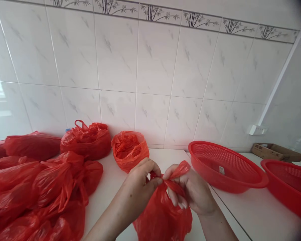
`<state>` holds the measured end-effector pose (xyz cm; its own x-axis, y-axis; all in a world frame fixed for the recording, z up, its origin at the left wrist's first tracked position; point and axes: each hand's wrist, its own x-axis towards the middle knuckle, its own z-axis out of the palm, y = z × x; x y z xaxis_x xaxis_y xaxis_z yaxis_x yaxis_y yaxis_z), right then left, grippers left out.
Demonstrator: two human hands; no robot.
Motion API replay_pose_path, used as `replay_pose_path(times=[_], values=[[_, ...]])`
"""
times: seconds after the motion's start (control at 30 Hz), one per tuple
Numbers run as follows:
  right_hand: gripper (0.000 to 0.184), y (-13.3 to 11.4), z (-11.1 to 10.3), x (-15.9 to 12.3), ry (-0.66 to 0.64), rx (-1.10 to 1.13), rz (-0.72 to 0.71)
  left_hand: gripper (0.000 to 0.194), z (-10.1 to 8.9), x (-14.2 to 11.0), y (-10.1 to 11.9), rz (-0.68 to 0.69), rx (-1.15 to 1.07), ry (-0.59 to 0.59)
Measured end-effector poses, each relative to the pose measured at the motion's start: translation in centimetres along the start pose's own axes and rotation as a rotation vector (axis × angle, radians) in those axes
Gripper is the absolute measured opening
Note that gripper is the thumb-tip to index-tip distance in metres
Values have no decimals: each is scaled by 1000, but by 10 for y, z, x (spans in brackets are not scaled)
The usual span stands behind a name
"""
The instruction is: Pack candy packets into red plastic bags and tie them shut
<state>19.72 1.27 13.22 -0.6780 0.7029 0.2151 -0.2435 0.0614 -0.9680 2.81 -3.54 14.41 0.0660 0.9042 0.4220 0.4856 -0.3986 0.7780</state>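
white counter (pixel 261 214) under a white tiled wall (pixel 150 67).

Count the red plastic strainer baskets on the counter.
2. One round red plastic mesh basket sits on the white counter just right of the hands. The second lies further right, cut off by the picture's edge. More may sit out of view.

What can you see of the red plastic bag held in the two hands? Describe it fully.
The red plastic bag is thin, glossy and crinkled, bulging as if full, contents hidden. It sits at the near edge of the white counter. Its handles are twisted together at the top, pinched by the left hand and right hand. One loose tip sticks up above the fingers.
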Motion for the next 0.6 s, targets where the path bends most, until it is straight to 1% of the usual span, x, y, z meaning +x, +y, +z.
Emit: replay_pose_path(times=[0.07,0.13,0.2,0.27,0.33,0.37,0.4,0.43,0.5,0.53,0.6], values=[[66,-4,1,-3,-30,36,-5,11,0,-2,1,14,-82,-29],[67,-7,0,-6,-50,32,-10,17,0,-3,2,1,-140,-78],[66,-7,-4,-8,-67,1,-29,19,0,-3,1,-33,-157,-98],[63,-7,-9,-10,-76,-86,-69,17,0,-2,-1,-65,-166,-97],[48,-6,-13,-10,-68,-228,-80,14,1,-1,-3,-77,-162,-89],[39,-6,-13,-10,-49,-300,-65,12,1,-1,-4,-79,-150,-82],[37,-6,-13,-9,-23,-364,-39,12,1,0,-4,-79,-130,-68],[42,-6,-11,-8,19,-420,-6,11,1,-1,-4,-79,-105,-50],[54,-4,-7,-5,145,-512,49,11,1,-1,-2,-87,-49,-19],[53,-3,-5,-2,208,-555,71,10,1,-1,-1,-92,-22,-14],[45,2,-4,3,315,-645,115,8,1,-2,1,-96,39,-16]])
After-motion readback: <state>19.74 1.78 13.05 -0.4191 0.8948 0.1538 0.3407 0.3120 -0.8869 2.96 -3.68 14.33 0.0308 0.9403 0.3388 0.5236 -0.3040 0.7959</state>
